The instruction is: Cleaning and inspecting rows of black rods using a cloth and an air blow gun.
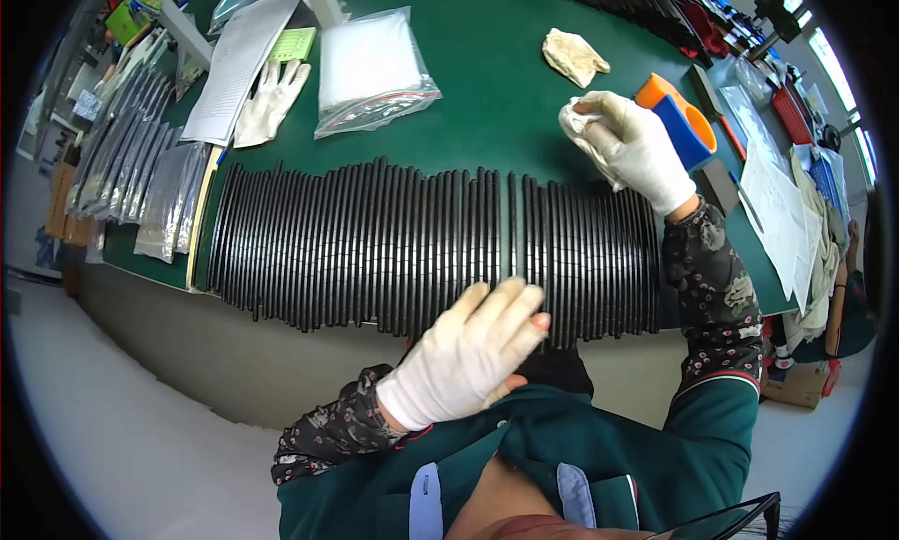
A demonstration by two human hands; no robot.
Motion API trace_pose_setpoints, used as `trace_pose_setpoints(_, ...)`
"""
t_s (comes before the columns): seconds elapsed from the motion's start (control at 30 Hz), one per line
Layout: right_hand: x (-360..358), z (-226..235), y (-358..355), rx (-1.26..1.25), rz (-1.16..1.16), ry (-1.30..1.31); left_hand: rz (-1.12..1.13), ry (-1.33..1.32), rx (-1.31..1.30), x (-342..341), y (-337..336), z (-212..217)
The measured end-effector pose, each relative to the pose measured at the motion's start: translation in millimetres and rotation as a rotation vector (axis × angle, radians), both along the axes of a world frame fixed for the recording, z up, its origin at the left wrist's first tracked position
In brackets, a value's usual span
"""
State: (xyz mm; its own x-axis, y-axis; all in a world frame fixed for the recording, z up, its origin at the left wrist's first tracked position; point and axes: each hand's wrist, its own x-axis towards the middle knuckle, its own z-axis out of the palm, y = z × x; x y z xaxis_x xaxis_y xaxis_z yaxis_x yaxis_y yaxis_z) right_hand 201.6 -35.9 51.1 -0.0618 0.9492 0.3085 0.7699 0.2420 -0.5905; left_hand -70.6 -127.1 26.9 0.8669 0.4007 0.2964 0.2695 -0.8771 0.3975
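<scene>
A long row of thin black rods [375, 245] lies side by side across the green table, with a narrow gap right of the middle. My left hand [464, 357], in a white glove with some bare fingertips, stretches its fingers flat at the near ends of the rods; whether it touches them I cannot tell. Beyond the row's right part, my right hand [639, 151], also white-gloved, is closed around a crumpled white cloth [590, 156]. Beside that hand stands an orange and blue holder-like object [688, 133]. A crumpled cream cloth [573, 57] lies farther back.
At the back left are a zip bag of white material [370, 67], a white glove [270, 104] and paper sheets [245, 58]. Stacked clear bags [126, 147] fill the left side. More black rods [637, 11] lie far right. Papers [777, 221] cover the right edge, near another person's arm [846, 292].
</scene>
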Motion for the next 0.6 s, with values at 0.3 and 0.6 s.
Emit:
trace_pose_setpoints(0.3,23.4,2.8,-26.5,0.003,-0.063,-0.089,-0.084,0.161,-0.017,29.8,-1.1,-5.9)
trace_pose_setpoints(0.6,-50.5,-6.9,-51.4,0.056,0.708,-0.333,-0.246,0.066,0.059,21.9,-6.2,-30.3)
